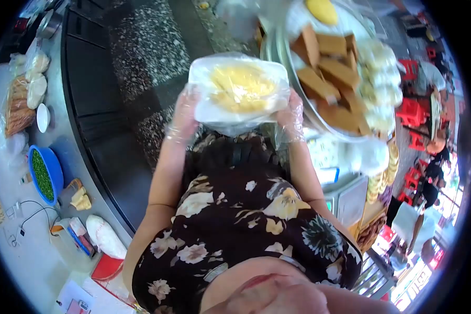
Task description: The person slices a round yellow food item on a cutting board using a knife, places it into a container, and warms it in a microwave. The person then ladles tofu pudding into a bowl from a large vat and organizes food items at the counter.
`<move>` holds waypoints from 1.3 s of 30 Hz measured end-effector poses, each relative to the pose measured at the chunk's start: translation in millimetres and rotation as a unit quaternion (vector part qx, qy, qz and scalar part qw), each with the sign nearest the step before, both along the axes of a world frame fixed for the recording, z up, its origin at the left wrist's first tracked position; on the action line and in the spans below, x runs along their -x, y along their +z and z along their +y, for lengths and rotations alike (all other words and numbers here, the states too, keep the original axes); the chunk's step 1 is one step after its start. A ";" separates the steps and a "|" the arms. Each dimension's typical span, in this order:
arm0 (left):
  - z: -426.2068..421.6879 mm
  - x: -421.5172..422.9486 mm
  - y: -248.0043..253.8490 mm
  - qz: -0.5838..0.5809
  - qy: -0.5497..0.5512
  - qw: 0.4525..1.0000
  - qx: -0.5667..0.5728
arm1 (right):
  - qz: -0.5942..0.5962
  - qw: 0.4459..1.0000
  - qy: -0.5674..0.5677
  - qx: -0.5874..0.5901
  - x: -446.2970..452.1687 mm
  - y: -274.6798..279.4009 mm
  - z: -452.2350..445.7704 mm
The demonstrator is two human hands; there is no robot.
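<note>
1. Tray (200, 86), white and shallow, is in the upper middle of the frame, with yellow food (240, 89) spread over its centre beneath clear, shiny plastic.
2. The left grip (184, 112), a hand in a clear plastic glove, is closed on the tray's left edge.
3. The right grip (292, 112), gloved the same way, holds the tray's right edge, so the tray hangs between both hands, in front of a dark floral top (256, 220).
4. Just beside the right grip, at the upper right, a large round metal pan (310, 111) carries brown blocks (339, 72), pale pieces (378, 78) and, near the top edge of the frame, a yellow oval item (322, 11).
5. Along the left of the frame, well apart from the hands, a surface (73, 157) bears a blue bowl (57, 172) of chopped greens (43, 175), with a small white bowl (43, 118) above it and bagged food (20, 110) beyond.
6. Yellowish pieces (80, 200) lie just beside the blue bowl, at the lower left.
7. At the far right, red stools (412, 112) stand among blurred people.
</note>
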State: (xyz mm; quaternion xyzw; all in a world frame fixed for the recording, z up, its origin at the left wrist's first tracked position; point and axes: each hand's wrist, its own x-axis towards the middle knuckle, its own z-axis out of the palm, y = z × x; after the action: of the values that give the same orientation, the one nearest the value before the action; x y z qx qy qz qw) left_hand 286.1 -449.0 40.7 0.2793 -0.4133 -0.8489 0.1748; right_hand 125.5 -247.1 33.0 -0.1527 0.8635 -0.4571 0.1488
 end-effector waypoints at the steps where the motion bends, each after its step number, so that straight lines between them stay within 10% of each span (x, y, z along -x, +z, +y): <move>1: -11.6 13.0 -1.2 -0.069 0.068 0.994 -0.043 | 0.008 1.000 0.008 0.006 9.3 5.2 -16.1; 5: -141.6 69.1 -37.4 -0.129 0.073 0.985 -0.085 | -0.020 0.986 -0.060 0.158 69.0 -15.6 -146.5; 9: -275.3 119.9 -47.1 -0.026 0.033 0.998 -0.037 | 0.137 0.990 -0.030 0.004 151.6 -26.7 -284.8; 13: -416.0 157.1 -30.8 -0.045 0.103 0.994 -0.012 | -0.296 0.899 -0.002 0.324 228.4 -48.8 -459.0; 15: -492.6 169.7 -20.0 -0.052 0.134 0.990 0.000 | -0.496 0.797 0.059 0.340 253.0 3.6 -559.6; 20: -672.2 235.1 -1.6 -0.096 0.297 0.950 -0.004 | -0.637 0.708 0.183 0.243 345.3 -76.4 -782.9; 25: -881.9 296.3 -65.0 0.032 0.259 0.965 -0.008 | -0.564 0.745 0.255 0.248 392.1 -33.1 -985.2; 29: -1040.6 387.6 -4.6 0.063 0.203 0.976 -0.052 | -0.583 0.743 0.100 0.312 470.4 -63.8 -1126.9; 31: -1131.3 428.3 -27.0 0.043 0.158 0.983 -0.078 | -0.328 0.872 0.140 0.334 542.4 -115.9 -1188.9; 33: -1218.8 465.7 -24.8 0.050 0.133 0.989 -0.043 | -0.171 0.962 0.125 0.171 560.3 -12.8 -1260.1; 36: -1351.2 509.7 -22.3 0.049 0.111 0.992 -0.046 | -0.471 0.809 0.219 0.273 606.1 29.7 -1379.7; 39: -1476.7 545.5 -19.4 0.074 0.111 0.991 -0.013 | -0.433 0.832 0.292 0.186 650.0 21.4 -1521.3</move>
State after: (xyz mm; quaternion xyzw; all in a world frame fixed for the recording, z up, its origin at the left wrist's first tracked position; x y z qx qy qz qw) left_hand -259.4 -1925.7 21.4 0.2621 -0.3546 -0.8479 0.2943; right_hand -524.5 -1768.4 54.4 -0.2092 0.5244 -0.5640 0.6026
